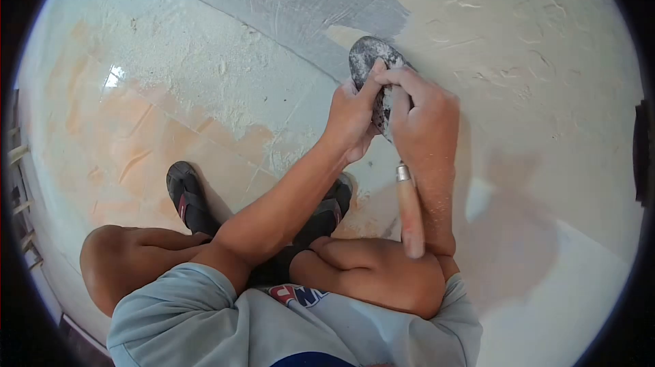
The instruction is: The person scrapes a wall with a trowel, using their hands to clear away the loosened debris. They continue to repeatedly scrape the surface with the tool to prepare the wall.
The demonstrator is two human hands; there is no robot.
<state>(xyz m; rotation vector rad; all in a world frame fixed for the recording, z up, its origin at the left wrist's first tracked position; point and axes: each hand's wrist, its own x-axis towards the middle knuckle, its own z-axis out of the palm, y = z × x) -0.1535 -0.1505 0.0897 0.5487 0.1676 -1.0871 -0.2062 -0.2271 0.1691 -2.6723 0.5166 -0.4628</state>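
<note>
I crouch low in front of a plastered wall. A trowel [369, 57] with a plaster-caked grey blade and a wooden handle [410, 213] is held in both hands. My right hand [424, 121] grips it around the neck just above the metal ferrule, with fingers reaching onto the blade. My left hand [351, 116] presses against the blade's left side, thumb on its face. The blade tip points up toward a grey wet patch [300, 5] on the wall.
Pale rough plaster [532, 60] covers the wall to the right. The tiled floor [136, 135] is dusted with white powder and crumbs. My feet wear dark sandals [185, 196]. A ladder-like frame [19, 189] stands at the far left edge.
</note>
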